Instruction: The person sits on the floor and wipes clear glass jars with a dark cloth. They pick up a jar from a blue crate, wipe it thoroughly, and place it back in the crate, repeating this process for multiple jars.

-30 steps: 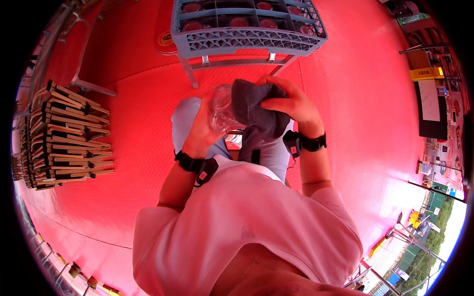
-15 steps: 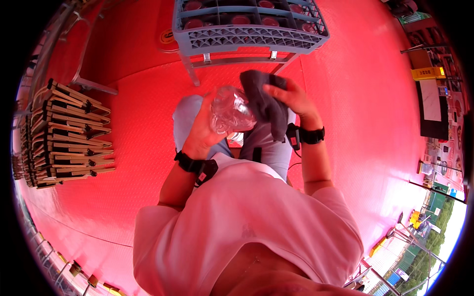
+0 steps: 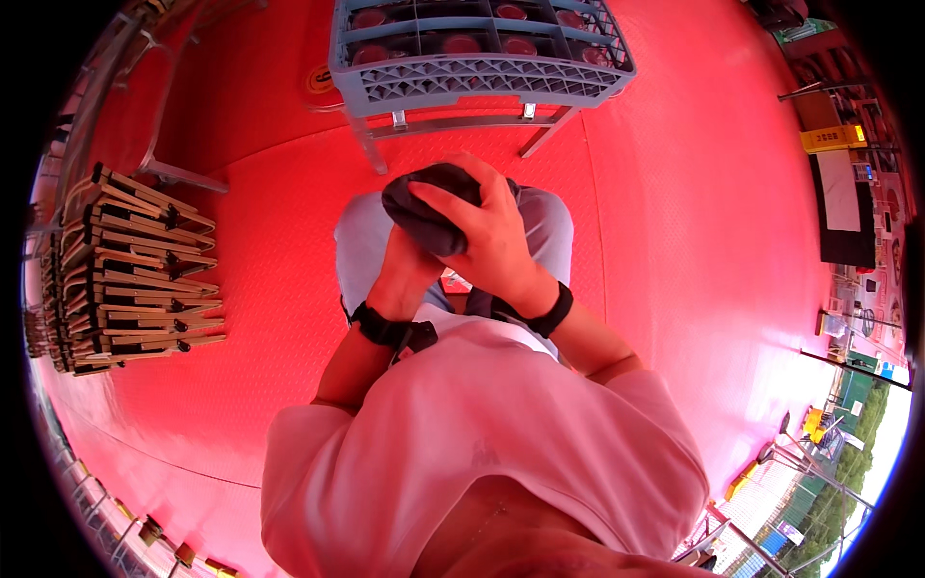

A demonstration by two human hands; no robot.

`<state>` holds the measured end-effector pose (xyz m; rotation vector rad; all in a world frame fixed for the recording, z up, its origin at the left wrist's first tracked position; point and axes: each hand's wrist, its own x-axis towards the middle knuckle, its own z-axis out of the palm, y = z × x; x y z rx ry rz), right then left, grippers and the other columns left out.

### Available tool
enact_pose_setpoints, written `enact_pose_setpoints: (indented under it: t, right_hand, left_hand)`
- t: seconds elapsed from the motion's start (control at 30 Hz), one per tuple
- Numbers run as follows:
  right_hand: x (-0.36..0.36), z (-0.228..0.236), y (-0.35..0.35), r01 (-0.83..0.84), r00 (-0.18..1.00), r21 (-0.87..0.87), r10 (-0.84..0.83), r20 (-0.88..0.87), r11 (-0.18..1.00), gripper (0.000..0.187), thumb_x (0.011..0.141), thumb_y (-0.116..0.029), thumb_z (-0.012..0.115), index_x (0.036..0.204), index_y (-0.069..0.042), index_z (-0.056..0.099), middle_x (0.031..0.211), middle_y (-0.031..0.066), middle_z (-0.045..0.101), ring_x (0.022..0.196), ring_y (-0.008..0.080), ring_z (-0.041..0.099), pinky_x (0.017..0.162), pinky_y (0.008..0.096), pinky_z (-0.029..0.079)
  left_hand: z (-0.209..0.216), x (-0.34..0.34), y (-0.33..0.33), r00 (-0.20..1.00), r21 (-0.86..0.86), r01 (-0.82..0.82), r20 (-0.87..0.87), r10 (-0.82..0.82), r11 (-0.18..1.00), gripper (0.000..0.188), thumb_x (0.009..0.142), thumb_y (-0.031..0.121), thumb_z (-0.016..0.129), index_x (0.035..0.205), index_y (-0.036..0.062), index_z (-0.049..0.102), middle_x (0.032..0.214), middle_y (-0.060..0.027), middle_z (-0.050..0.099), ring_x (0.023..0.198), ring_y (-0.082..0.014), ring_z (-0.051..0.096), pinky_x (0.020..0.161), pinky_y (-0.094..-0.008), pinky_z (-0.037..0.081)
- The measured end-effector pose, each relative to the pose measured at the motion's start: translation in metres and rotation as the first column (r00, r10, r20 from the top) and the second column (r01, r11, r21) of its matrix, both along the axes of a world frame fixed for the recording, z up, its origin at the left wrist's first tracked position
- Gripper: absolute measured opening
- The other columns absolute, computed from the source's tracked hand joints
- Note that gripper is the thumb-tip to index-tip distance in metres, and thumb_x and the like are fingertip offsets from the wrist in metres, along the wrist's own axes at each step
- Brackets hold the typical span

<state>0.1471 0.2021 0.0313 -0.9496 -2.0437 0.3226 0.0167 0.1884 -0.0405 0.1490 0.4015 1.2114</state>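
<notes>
A dark grey cloth is bunched between my two hands, above my knees. My right hand presses it down from above, fingers spread but curled round it. My left hand is underneath, mostly covered by the cloth and the other hand. The clear, rounded glass that this hand held a moment earlier is hidden under the cloth, and its fingers do not show. In front of my knees, a grey-blue compartment rack on a metal stand holds several round glasses.
Folded stools with tan frames are stacked on the left. Behind them runs a metal frame. Red textured flooring surrounds me. Shelving with a yellow box lines the right side.
My right hand has brought the cloth left and over the glass, covering it. Before, glass and cloth were side by side in separate hands. The view has shifted slightly.
</notes>
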Motion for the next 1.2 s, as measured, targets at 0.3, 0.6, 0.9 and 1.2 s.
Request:
enact_pose_setpoints:
  t: [0.3,0.6,0.9,1.2]
  right_hand:
    - [0.009,-0.027,0.006,-0.009,0.964,-0.078,-0.012,-0.266,0.997,0.049,0.073,-0.011,0.077,0.121,-0.008,0.065,0.124,0.0132,0.061,0.106,0.0347,0.061,0.091,0.0416,0.049]
    - [0.037,-0.073,-0.009,-0.151,0.862,-0.407,-0.082,-0.501,0.901,0.041,0.085,-0.001,0.067,0.125,-0.001,0.059,0.126,0.0165,0.058,0.114,0.03,0.058,0.098,0.0365,0.045]
    - [0.078,-0.039,0.01,-0.22,0.758,-0.599,-0.252,-0.602,0.77,0.044,0.09,-0.002,0.069,0.132,-0.003,0.058,0.12,0.0054,0.066,0.11,0.0133,0.062,0.096,0.0282,0.048]
    - [0.04,0.012,0.003,-0.351,0.852,-0.37,0.13,-0.507,0.86,0.031,0.089,-0.013,0.072,0.117,-0.003,0.067,0.116,0.0076,0.063,0.11,0.0202,0.06,0.095,0.0332,0.046]
  left_hand:
    - [0.015,-0.001,0.004,1.0,-0.064,0.002,0.019,-0.001,0.998,0.047,0.104,0.044,0.042,0.13,0.007,0.054,0.124,-0.0094,0.062,0.113,-0.0226,0.063,0.097,-0.038,0.053]
    - [0.025,-0.014,0.007,0.991,-0.112,-0.064,-0.123,0.051,0.992,0.056,0.102,0.049,0.04,0.136,0.0065,0.051,0.132,-0.0109,0.061,0.12,-0.0275,0.06,0.101,-0.0467,0.049]
    - [0.025,-0.028,0.001,0.972,0.089,0.068,-0.23,-0.046,0.994,0.056,0.102,0.047,0.045,0.14,0.0064,0.047,0.137,-0.0117,0.057,0.123,-0.028,0.058,0.1,-0.0484,0.05]
    - [0.032,-0.01,-0.011,0.865,0.182,0.249,-0.483,-0.134,0.951,0.057,0.099,0.028,0.057,0.147,0.009,0.033,0.137,-0.0098,0.049,0.12,-0.021,0.057,0.096,-0.0371,0.053]
